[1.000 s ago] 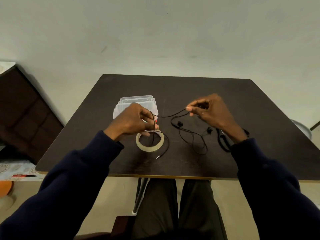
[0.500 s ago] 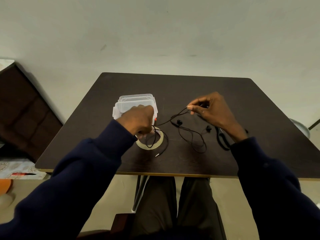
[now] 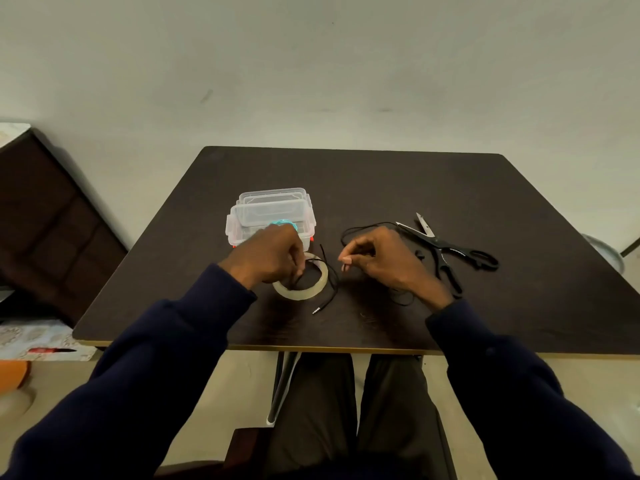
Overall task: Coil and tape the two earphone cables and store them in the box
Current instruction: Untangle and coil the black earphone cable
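"Gripping the earphone cable (image 3: 329,298) with both hands?"

"Yes. My left hand (image 3: 273,252) has its fingers curled down around a few black strands, right over the tape roll (image 3: 301,295). My right hand (image 3: 377,258), at 3 o'clock from the left and close beside it, is curled too, thumb tip meeting forefinger on the same cable."

"Where does the cable run?"

"A loop arcs out of my right hand toward 12 o'clock. Another stretch passes the roll's 3 o'clock edge and ends in the jack plug (image 3: 316,310), which lies on the table (image 3: 381,181) at 6 o'clock from the roll. More dark strands show under my right wrist."

"And the box?"

"The clear box (image 3: 239,225) stands at 11 o'clock from the roll, just beyond my left knuckles, with a second clear piece stacked at its far side. Something teal (image 3: 284,222) shows at its near wall; I cannot tell what it is."

"Anything else?"

"Black scissors (image 3: 446,251) lie at 3 o'clock from my right hand, blades parted, tips toward 10 o'clock and handles toward 4 o'clock. Dark blue sleeves cover both my arms."
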{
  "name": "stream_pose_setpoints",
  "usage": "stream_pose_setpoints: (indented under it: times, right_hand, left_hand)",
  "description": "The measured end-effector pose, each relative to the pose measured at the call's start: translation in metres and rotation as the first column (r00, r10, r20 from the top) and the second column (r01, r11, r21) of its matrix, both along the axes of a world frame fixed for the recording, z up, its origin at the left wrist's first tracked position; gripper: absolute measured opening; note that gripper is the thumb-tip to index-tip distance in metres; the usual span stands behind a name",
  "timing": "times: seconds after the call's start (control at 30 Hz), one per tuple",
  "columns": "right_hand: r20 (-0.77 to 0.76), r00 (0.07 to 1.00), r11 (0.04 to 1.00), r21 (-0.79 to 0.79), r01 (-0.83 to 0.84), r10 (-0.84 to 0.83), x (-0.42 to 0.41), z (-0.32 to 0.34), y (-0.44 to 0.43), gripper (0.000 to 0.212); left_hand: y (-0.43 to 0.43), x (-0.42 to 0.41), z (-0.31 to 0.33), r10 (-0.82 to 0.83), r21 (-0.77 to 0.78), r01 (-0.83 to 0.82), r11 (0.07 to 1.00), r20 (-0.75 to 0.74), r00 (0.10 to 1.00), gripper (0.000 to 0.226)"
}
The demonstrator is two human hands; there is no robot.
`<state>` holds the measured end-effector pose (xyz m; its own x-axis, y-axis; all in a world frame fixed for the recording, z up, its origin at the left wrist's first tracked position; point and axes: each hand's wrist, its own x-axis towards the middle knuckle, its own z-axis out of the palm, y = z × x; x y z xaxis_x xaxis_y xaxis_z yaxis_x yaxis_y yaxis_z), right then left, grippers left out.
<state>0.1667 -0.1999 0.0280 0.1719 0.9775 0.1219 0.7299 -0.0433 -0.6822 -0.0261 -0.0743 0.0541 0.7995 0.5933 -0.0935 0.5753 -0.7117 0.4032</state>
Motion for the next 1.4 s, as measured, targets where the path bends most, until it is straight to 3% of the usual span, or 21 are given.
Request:
stream_pose_setpoints:
  times: [0.1,0.13,0.2,0.3,0.47,0.6,0.77,0.9,0.97,1.07,1.13,1.2,1.27,1.33,1.4]
  right_hand:
    - [-0.179,0.983,0.996,0.092,-0.009,0.025,0.005,0.017,-0.002,0.009]
    - [-0.224,0.974,0.993,0.120,-0.002,0.029,0.004,0.023,-0.001,0.009]
    - [-0.271,0.962,0.985,0.172,0.011,0.036,0.000,0.032,0.001,0.010]
    - [-0.271,0.963,0.961,0.271,0.058,0.018,-0.007,0.038,0.005,0.011]
    - [-0.254,0.967,0.936,0.335,0.109,-0.022,-0.006,0.037,0.002,0.011]
    - [-0.295,0.953,0.948,0.275,0.158,-0.073,-0.002,0.030,-0.001,0.013]
    - [-0.433,0.896,0.970,0.159,0.182,-0.097,0.019,0.025,-0.024,0.017]
    - [-0.276,0.947,0.961,0.172,0.218,-0.165,0.042,0.028,-0.039,0.011]
    - [-0.188,0.967,0.959,0.193,0.208,-0.172,0.042,0.032,-0.036,0.012]
    - [-0.045,0.991,0.964,0.231,0.130,-0.123,0.032,0.039,-0.027,0.012]
    - [0.029,0.991,0.950,0.288,0.118,-0.132,0.029,0.043,-0.021,0.010]
    - [0.077,0.984,0.934,0.335,0.128,-0.162,0.030,0.046,-0.017,0.009]
    - [0.122,0.979,0.936,0.333,0.116,-0.165,0.033,0.046,-0.014,0.008]
    - [0.168,0.974,0.943,0.320,0.089,-0.149,0.031,0.043,-0.013,0.009]
    - [0.153,0.980,0.947,0.313,0.071,-0.124,0.025,0.039,-0.010,0.011]
  left_hand:
    - [0.003,-0.003,0.009,0.114,0.098,-0.133,0.986,0.176,0.978,0.014]
    - [0.000,-0.001,0.012,0.106,0.045,-0.121,0.992,0.255,0.961,0.013]
    - [-0.009,0.007,0.016,0.100,-0.206,-0.018,0.978,0.391,0.915,0.013]
    - [-0.022,0.018,0.016,0.131,-0.439,0.110,0.892,0.484,0.865,0.039]
    - [-0.030,0.020,0.005,0.091,-0.494,0.211,0.843,0.519,0.850,0.024]
    - [-0.023,0.018,0.003,0.226,-0.620,0.218,0.754,0.556,0.800,0.025]
    - [-0.005,0.006,-0.001,0.512,-0.845,0.261,0.467,0.499,0.699,0.025]
    - [0.001,0.001,-0.005,0.609,-0.909,0.268,0.319,0.413,0.677,0.022]
    - [0.000,0.003,-0.005,0.534,-0.903,0.218,0.370,0.399,0.746,0.024]
    - [-0.004,0.012,0.001,0.318,-0.778,0.087,0.622,0.352,0.880,0.039]
    - [-0.008,0.015,0.005,0.173,-0.553,0.034,0.832,0.318,0.932,0.045]
    - [-0.010,0.014,0.009,0.080,-0.196,-0.021,0.980,0.297,0.952,0.046]
    - [-0.010,0.010,0.011,0.114,0.100,-0.145,0.984,0.267,0.957,0.051]
    - [-0.006,0.009,0.014,0.158,0.287,-0.242,0.927,0.288,0.945,0.051]
    - [-0.004,0.011,0.017,0.086,0.243,-0.197,0.950,0.403,0.911,0.038]
